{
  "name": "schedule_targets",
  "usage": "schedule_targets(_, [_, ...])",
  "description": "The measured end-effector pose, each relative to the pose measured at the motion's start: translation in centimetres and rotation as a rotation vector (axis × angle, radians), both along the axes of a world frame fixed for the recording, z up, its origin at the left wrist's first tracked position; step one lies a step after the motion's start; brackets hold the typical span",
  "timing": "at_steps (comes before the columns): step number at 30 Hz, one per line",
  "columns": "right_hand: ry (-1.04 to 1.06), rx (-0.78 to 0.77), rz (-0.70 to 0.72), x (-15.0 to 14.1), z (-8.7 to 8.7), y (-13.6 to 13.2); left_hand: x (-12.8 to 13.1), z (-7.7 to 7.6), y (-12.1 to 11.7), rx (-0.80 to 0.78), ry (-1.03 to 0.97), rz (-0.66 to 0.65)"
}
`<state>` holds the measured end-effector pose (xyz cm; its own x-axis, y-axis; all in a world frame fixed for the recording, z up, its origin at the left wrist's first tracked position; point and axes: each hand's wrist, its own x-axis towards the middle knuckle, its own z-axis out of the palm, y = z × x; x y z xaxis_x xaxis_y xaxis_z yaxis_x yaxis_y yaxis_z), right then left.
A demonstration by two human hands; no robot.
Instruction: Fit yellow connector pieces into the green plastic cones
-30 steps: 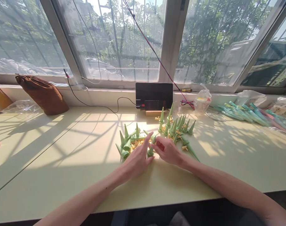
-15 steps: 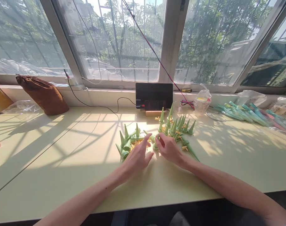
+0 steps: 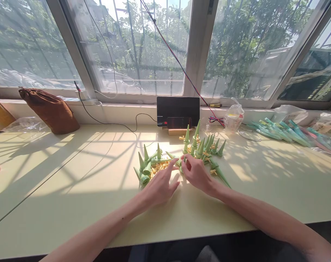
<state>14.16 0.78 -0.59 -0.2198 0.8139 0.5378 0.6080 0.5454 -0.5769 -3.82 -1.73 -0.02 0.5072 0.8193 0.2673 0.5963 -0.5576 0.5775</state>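
My right hand (image 3: 196, 172) is closed, its thumb and fingertips pinching a small green cone (image 3: 181, 168) that stands near the table top; the fingers cover much of it. Close by on the left, my left hand (image 3: 160, 182) is open, thumb and fingers apart, its fingertips beside the same cone. Several green cones (image 3: 142, 161) stand and lie around a heap of small yellow pegs (image 3: 158, 168) beyond my left hand. Behind my right hand, more upright green cones (image 3: 196, 134) are grouped, some with yellow pegs sticking out sideways. One long green cone (image 3: 221, 176) lies tilted beside my right wrist.
A dark tablet (image 3: 178, 106) and a phone (image 3: 179, 122) lean on a stand at the window sill. A brown drawstring bag (image 3: 51, 111) sits at the back left. At the right lie a plastic-wrapped cup (image 3: 233, 118) and teal plastic packets (image 3: 285, 131). A cable (image 3: 111, 123) crosses the table's back.
My left fingertips have moved slightly right, closer to the cone in my right hand. My right hand has barely moved and keeps its pinch.
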Motion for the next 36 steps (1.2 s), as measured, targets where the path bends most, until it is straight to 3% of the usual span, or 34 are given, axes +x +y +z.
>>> schedule_targets(15, [0.077,0.047,-0.009,-0.1,0.1,-0.2,-0.3,-0.2,0.0,-0.026,0.058,-0.016])
schedule_targets(20, [0.096,0.138,-0.01,-0.4,0.4,-0.5,-0.1,0.1,-0.1,-0.012,0.056,-0.012])
schedule_targets(27, [0.047,0.405,0.15,-0.2,-0.3,-0.9,0.0,0.3,0.1,0.062,0.013,0.054])
schedule_targets(36, [-0.165,0.477,0.401,-0.2,-0.2,-1.2,0.0,-0.3,0.6,0.084,0.092,0.04])
